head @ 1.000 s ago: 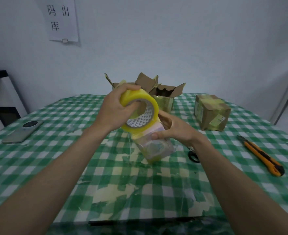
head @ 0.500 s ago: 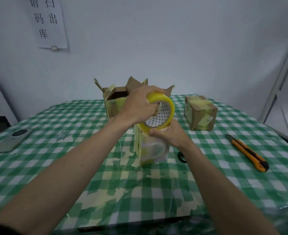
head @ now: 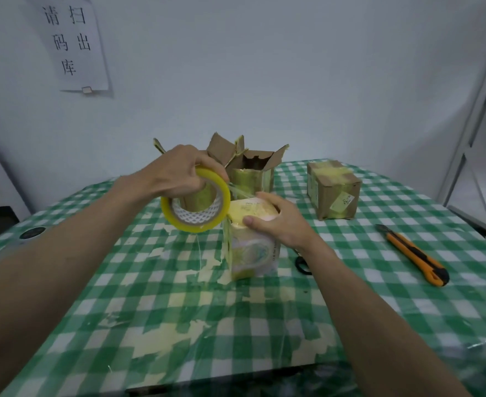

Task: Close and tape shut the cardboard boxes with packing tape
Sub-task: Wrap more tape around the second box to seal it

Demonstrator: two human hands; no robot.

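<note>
A small pale box (head: 253, 250) stands upright on the checked table (head: 179, 296), its top covered in yellowish tape. My right hand (head: 276, 222) grips the box's top, thumb on the front edge. My left hand (head: 179, 174) holds the yellow tape roll (head: 197, 204) just left of the box and slightly above it. A short strip of tape (head: 240, 191) stretches from the roll to the box's top. Behind stand two open cardboard boxes (head: 250, 171) with raised flaps. A taped shut box (head: 333, 194) sits at the right.
An orange utility knife (head: 416, 253) lies at the right. Black scissor handles (head: 302, 265) show beside my right wrist. A phone (head: 30, 233) lies at the left edge. Tape scraps stick to the tablecloth. A white shelf frame (head: 479, 110) stands at the far right.
The box went from tilted to upright on the table. My left hand moved the roll off the box's top to its left, pulling a strip of tape taut.
</note>
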